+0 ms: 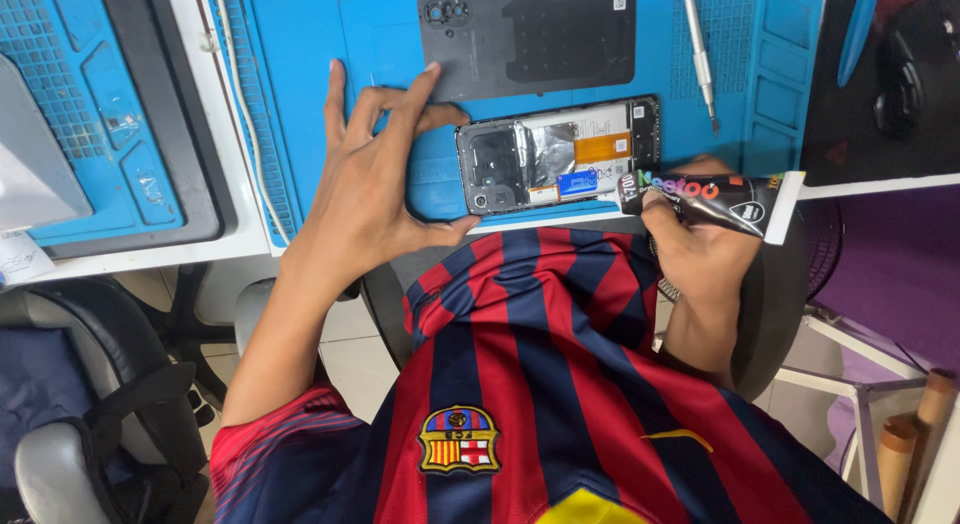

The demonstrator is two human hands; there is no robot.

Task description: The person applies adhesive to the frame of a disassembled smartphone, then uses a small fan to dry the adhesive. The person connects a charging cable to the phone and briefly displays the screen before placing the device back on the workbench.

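Phone [558,154] with its back off lies on the blue mat [330,44], long axis running left to right, camera end toward the left hand [375,174]. Left hand is spread open, thumb tip touching the phone's lower left corner, fingers arched over the mat beside the left short edge. Right hand [700,249] is closed around a black glue tube [705,197], nozzle end pointing left, just at the phone's right short edge. Right hand is the nearer one to that end. Removed back cover [530,39] lies above the phone, parallel to it. Screwdriver [700,49] rests upper right.
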